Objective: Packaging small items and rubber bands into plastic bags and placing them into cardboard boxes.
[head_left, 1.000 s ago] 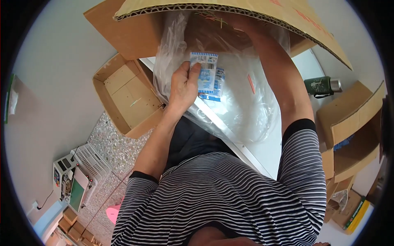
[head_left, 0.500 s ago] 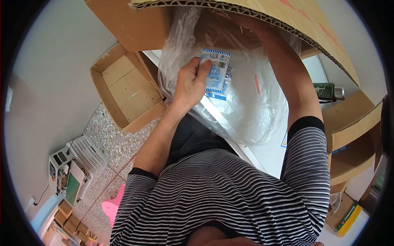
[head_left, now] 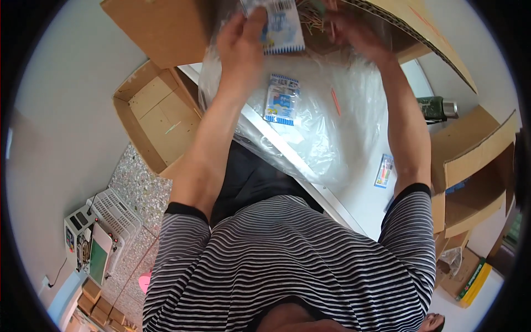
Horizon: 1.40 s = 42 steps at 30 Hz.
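My left hand [head_left: 241, 50] pinches a blue-and-white printed plastic packet [head_left: 284, 27] between thumb and fingers, close to the mouth of a large cardboard box. My right hand [head_left: 362, 37] is in the box opening, smeared by motion. Its fingers look bent together beside a heap of thin coloured sticks [head_left: 313, 23]; what they grip is too blurred to make out. Below the hands spreads a clear plastic bag [head_left: 321, 146]. A second blue-and-white packet [head_left: 282, 100] lies on it, with a single red stick [head_left: 336, 102] to the right.
The large cardboard box [head_left: 160, 30] rises at the far side. A shallow carton [head_left: 130, 105] sits at the left, holding a few thin sticks. Right of the bag, a small packet [head_left: 384, 170] lies on the white table [head_left: 362, 191]. A green flask [head_left: 434, 109] and open cartons [head_left: 470, 166] stand farther right.
My left hand has moved up and away with one packet, while another now lies on the bag. My right hand has drawn partly back out of the box. The small table packet shows more fully.
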Motion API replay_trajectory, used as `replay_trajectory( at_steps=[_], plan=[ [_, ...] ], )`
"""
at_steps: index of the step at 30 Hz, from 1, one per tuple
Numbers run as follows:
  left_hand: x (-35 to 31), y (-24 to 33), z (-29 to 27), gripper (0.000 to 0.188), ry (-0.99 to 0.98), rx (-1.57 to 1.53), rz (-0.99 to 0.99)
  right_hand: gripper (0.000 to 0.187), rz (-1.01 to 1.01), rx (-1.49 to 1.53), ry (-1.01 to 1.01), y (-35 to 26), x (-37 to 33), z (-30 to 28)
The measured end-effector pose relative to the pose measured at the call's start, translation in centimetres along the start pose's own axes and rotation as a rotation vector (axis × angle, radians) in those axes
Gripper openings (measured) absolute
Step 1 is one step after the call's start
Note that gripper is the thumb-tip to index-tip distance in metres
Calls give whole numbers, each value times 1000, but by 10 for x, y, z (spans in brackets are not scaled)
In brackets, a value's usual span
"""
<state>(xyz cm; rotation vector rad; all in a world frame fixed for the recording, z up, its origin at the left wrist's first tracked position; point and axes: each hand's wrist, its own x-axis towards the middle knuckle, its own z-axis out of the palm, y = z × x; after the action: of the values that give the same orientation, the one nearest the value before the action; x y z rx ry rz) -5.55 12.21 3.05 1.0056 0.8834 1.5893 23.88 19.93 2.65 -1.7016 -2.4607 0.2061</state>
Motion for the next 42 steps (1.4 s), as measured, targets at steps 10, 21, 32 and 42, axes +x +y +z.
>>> replay_trajectory(
  at_steps=[10,21,32,42],
  plan=[
    [12,-49,78,27,-611,-146,-656,29,240,2090,-681,-84,-109,26],
    [-4,-48,58,28,-309,260,-294,29,79,1443,-189,-97,-120,38],
    [-42,-22,15,15,-263,-23,-465,20,27,626,305,-98,-148,84],
    [-77,-12,13,24,-706,394,-322,29,-29,1756,568,-111,-145,16]
  ],
)
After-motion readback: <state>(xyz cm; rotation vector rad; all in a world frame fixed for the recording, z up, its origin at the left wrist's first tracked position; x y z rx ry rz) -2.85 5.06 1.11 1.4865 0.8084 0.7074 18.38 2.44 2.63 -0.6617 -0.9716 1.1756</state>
